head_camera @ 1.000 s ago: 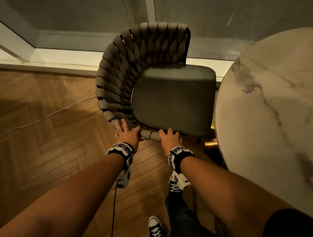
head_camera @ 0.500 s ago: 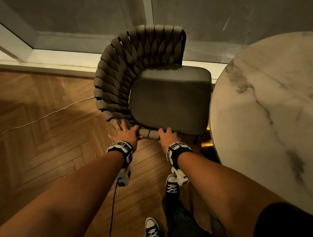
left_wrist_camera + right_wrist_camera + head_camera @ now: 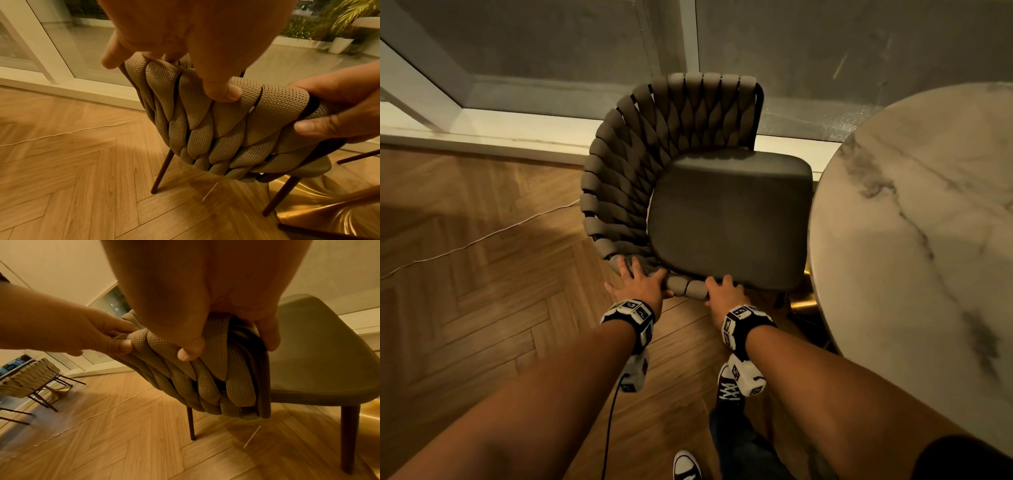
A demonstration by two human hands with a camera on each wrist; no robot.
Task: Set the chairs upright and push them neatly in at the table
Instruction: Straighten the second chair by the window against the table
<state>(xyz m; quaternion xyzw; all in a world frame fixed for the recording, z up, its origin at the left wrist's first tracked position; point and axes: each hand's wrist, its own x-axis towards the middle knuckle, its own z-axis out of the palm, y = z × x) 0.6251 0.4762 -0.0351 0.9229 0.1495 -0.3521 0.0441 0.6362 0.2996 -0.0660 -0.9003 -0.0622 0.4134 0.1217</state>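
Both hands, left hand [image 3: 639, 287] and right hand [image 3: 724, 294], gripping chair [image 3: 729, 219] rim, seemingly nearer table [image 3: 914, 219] than before

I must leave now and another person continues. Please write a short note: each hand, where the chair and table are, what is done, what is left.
Left hand: grips the woven backrest end, thumb pressing the weave.
Right hand: grips the same rim, closer to the seat.
Chair: upright, legs on the floor, seat front at the marble table edge.
Done: this chair stands.
Left: push it fully in, straighten. Another chair appears further off; check it.
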